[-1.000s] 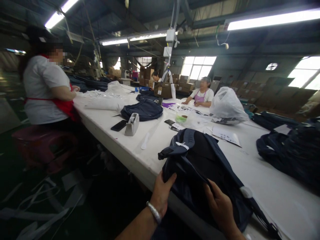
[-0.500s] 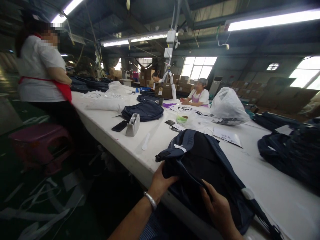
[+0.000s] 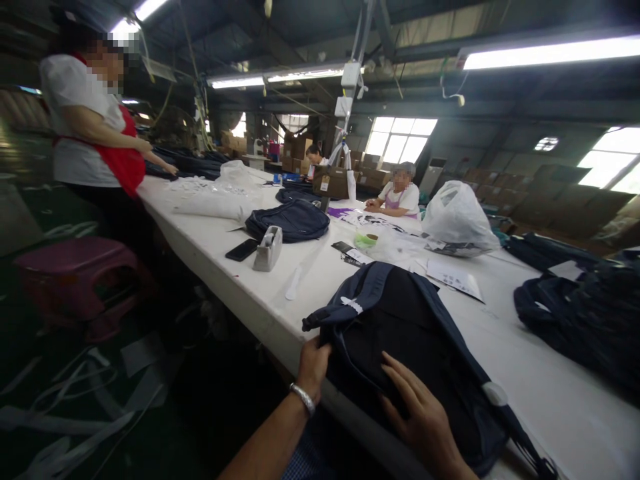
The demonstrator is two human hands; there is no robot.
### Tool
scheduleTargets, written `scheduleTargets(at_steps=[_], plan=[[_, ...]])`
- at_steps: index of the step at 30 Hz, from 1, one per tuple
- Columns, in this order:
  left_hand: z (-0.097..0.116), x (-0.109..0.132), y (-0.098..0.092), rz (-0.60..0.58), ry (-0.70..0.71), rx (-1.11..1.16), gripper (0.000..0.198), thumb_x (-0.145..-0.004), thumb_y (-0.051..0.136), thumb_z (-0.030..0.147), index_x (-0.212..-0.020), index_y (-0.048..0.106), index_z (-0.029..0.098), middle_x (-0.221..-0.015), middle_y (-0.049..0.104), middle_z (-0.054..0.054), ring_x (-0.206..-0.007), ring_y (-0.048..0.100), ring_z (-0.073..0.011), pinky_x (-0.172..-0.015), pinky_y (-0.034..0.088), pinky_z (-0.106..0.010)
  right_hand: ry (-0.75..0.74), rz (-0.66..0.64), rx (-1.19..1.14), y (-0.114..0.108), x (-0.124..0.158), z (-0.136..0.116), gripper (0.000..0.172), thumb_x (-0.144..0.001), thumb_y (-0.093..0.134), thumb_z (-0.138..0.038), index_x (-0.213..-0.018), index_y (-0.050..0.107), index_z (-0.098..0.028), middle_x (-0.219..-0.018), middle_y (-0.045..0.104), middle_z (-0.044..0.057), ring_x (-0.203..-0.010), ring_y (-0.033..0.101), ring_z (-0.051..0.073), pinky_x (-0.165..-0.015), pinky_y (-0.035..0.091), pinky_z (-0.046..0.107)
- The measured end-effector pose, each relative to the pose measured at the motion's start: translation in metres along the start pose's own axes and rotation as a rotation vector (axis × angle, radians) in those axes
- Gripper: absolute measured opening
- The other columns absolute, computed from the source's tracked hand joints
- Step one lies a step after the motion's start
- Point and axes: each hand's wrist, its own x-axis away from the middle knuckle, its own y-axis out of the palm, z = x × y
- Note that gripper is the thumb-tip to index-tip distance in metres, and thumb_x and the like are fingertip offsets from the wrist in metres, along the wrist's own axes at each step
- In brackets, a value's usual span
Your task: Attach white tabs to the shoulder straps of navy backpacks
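A dark navy backpack (image 3: 400, 327) lies on the near edge of the long white table (image 3: 500, 347), back panel up. My left hand (image 3: 313, 365), with a silver bracelet at the wrist, is closed on the backpack's left edge. My right hand (image 3: 417, 410) rests flat on the black panel with its fingers spread. A small white tag (image 3: 351, 304) shows near the top strap.
A tape dispenser (image 3: 267, 248), a black phone (image 3: 241, 249) and another navy backpack (image 3: 295, 220) lie further along the table. A heap of dark bags (image 3: 580, 313) is at right, with a white plastic bag (image 3: 457, 217) behind. A person in a red apron (image 3: 93, 133) stands at left by a pink stool (image 3: 70, 273); two people sit at the far end.
My right hand let go its grip and now lies flat on the backpack. The person in the red apron rose from the stool and leans over the table.
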Motion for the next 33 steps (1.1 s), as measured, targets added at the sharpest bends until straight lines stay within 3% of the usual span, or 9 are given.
scheduleTargets(at_steps=[2, 5, 9, 13, 18, 22, 25, 28, 33], plan=[[0.002, -0.002, -0.005, 0.014, 0.013, -0.019, 0.019, -0.071, 0.059, 0.022, -0.082, 0.073, 0.014, -0.079, 0.073, -0.005, -0.079, 0.065, -0.0235, -0.074, 0.047, -0.032, -0.065, -0.095, 0.046, 0.0, -0.005, -0.003, 0.059, -0.087, 0.055, -0.021, -0.142, 0.036, -0.017, -0.144, 0.043, 0.011, -0.132, 0.041, 0.028, -0.107, 0.04, 0.049], [0.001, -0.011, -0.013, 0.042, -0.055, 0.056, 0.014, -0.067, 0.063, 0.019, -0.078, 0.071, 0.015, -0.074, 0.072, -0.005, -0.073, 0.065, -0.0216, -0.065, 0.046, -0.029, -0.168, -0.215, 0.047, -0.001, -0.008, -0.006, 0.057, -0.089, 0.046, -0.011, -0.144, 0.033, -0.019, -0.143, 0.043, 0.009, -0.134, 0.038, 0.024, -0.106, 0.044, 0.043], [0.0, -0.03, -0.026, 0.034, -0.188, 0.16, 0.008, -0.064, 0.067, 0.015, -0.072, 0.067, 0.014, -0.061, 0.066, -0.004, -0.057, 0.061, -0.0174, -0.058, 0.047, -0.029, -0.208, -0.214, 0.002, 0.0, -0.007, -0.009, 0.057, -0.089, 0.037, -0.002, -0.143, 0.036, -0.022, -0.138, 0.05, 0.007, -0.131, 0.041, 0.021, -0.103, 0.046, 0.04], [0.002, -0.034, -0.033, -0.018, -0.221, 0.15, 0.013, -0.063, 0.072, 0.016, -0.074, 0.066, 0.013, -0.062, 0.066, -0.005, -0.058, 0.062, -0.0184, -0.06, 0.05, -0.032, -0.17, -0.205, -0.039, 0.0, -0.005, -0.011, 0.055, -0.09, 0.04, -0.004, -0.141, 0.04, -0.024, -0.137, 0.052, 0.006, -0.13, 0.042, 0.022, -0.104, 0.045, 0.042], [0.003, -0.018, -0.031, -0.165, -0.025, 0.112, 0.037, -0.067, 0.074, 0.023, -0.104, 0.066, 0.018, -0.098, 0.072, -0.009, -0.088, 0.066, -0.0226, -0.074, 0.052, -0.033, 0.026, -0.112, -0.132, -0.007, -0.011, -0.018, 0.051, -0.091, 0.04, -0.007, -0.139, 0.043, -0.025, -0.132, 0.057, 0.004, -0.122, 0.053, 0.018, -0.099, 0.051, 0.034], [0.004, -0.012, -0.029, -0.225, 0.065, 0.061, 0.045, -0.071, 0.073, 0.03, -0.114, 0.063, 0.019, -0.114, 0.068, -0.011, -0.099, 0.064, -0.0255, -0.081, 0.052, -0.036, 0.166, -0.17, -0.014, -0.005, -0.037, -0.04, 0.061, -0.085, 0.056, -0.02, -0.143, 0.036, -0.022, -0.138, 0.05, 0.008, -0.124, 0.051, 0.025, -0.102, 0.047, 0.042], [0.002, -0.013, -0.03, -0.245, 0.071, 0.051, 0.047, -0.069, 0.076, 0.032, -0.112, 0.065, 0.017, -0.115, 0.067, -0.013, -0.102, 0.063, -0.0268, -0.086, 0.05, -0.037, 0.165, -0.131, 0.073, 0.01, -0.057, -0.05, 0.07, -0.079, 0.067, -0.03, -0.142, 0.038, -0.018, -0.138, 0.049, 0.012, -0.124, 0.05, 0.032, -0.1, 0.047, 0.049], [-0.002, -0.015, -0.032, -0.252, 0.032, 0.112, 0.049, -0.067, 0.078, 0.032, -0.111, 0.065, 0.015, -0.112, 0.068, -0.014, -0.1, 0.064, -0.0276, -0.087, 0.05, -0.038, 0.158, -0.071, 0.024, 0.024, -0.066, -0.047, 0.053, -0.083, 0.065, -0.029, -0.134, 0.05, -0.019, -0.127, 0.06, 0.011, -0.114, 0.059, 0.029, -0.094, 0.053, 0.043], [0.0, -0.012, -0.031, -0.275, 0.012, 0.137, 0.046, -0.071, 0.075, 0.035, -0.112, 0.065, 0.015, -0.103, 0.071, -0.013, -0.095, 0.067, -0.0275, -0.087, 0.05, -0.039, 0.403, -0.017, -0.203, 0.021, -0.066, -0.035, 0.035, -0.088, 0.058, -0.034, -0.122, 0.061, -0.024, -0.113, 0.069, 0.005, -0.098, 0.068, 0.024, -0.085, 0.058, 0.035]])
